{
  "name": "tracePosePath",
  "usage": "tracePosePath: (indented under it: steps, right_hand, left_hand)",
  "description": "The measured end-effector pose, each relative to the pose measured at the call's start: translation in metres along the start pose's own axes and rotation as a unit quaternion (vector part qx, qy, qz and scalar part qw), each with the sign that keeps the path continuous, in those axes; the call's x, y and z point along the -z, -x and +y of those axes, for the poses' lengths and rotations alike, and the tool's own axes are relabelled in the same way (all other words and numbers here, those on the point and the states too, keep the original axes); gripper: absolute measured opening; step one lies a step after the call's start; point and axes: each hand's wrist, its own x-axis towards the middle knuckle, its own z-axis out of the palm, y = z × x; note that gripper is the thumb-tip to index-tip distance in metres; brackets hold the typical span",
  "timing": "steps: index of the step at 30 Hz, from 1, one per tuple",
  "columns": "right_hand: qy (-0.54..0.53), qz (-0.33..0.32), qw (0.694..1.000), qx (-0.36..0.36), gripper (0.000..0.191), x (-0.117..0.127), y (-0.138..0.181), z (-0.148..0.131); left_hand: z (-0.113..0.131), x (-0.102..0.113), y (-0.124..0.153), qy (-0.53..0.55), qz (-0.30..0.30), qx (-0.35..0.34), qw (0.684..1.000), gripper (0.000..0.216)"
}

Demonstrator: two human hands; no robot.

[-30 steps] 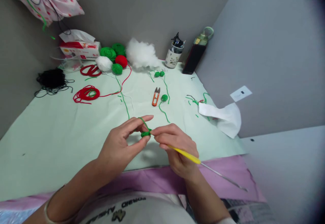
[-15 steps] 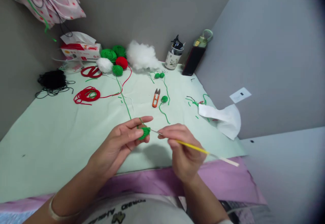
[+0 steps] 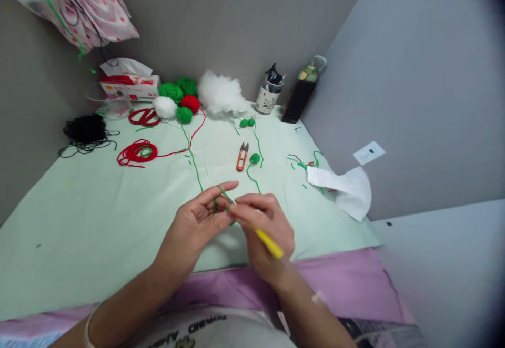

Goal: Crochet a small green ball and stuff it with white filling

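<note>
My left hand pinches a small green crochet piece, mostly covered by my fingers. Green yarn runs over its raised index finger and on to a green ball at the back. In my right hand is a crochet hook with a yellow handle, gripped like a pen. Its tip meets the green work, and both hands touch or nearly touch there. Beyond them lie orange thread snips and a small green crocheted ball with a yarn tail.
Along the back stand a tissue box, a red yarn ball, white stuffing, a pen cup and a dark bottle. Red scissors, coiled red yarn and black yarn lie left; white tissue lies right.
My right hand has moved left, up against the left fingers, and the hook's handle now points more toward me. The green piece has become mostly hidden. The view has shifted slightly.
</note>
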Motion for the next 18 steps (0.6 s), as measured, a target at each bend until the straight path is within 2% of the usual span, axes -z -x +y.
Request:
tracePosePath:
  steps: [2,4,9,11,14,18]
  right_hand:
    - [0.068,0.001,0.995,0.071,0.05,-0.0007,0.0019,0.0009]
    - [0.046,0.02,0.996,0.08,0.048,-0.0016,0.0007,0.0016]
    - [-0.121,0.044,0.989,-0.067,0.019,-0.002,-0.0073,0.0031]
    - [-0.159,0.057,0.98,-0.104,0.015,-0.0024,-0.0079,0.0046]
    - [-0.196,0.069,0.97,-0.123,0.014,-0.0038,-0.0059,0.0065]
    - [-0.202,0.072,0.97,-0.112,0.017,-0.0045,-0.0042,0.0057]
  left_hand:
    - [0.0015,-0.0024,0.0001,0.048,-0.025,0.039,0.998,0.043]
    - [0.0032,-0.0046,0.0,0.085,-0.044,0.076,0.992,0.04]
    - [0.0043,-0.0061,-0.0009,0.101,-0.037,0.076,0.991,0.039]
    - [0.0041,-0.0055,-0.001,0.095,-0.027,0.068,0.993,0.039]
    - [0.0041,-0.005,-0.0009,0.091,-0.021,0.069,0.993,0.038]
    - [0.0037,-0.0057,-0.0003,0.084,-0.021,0.068,0.994,0.034]
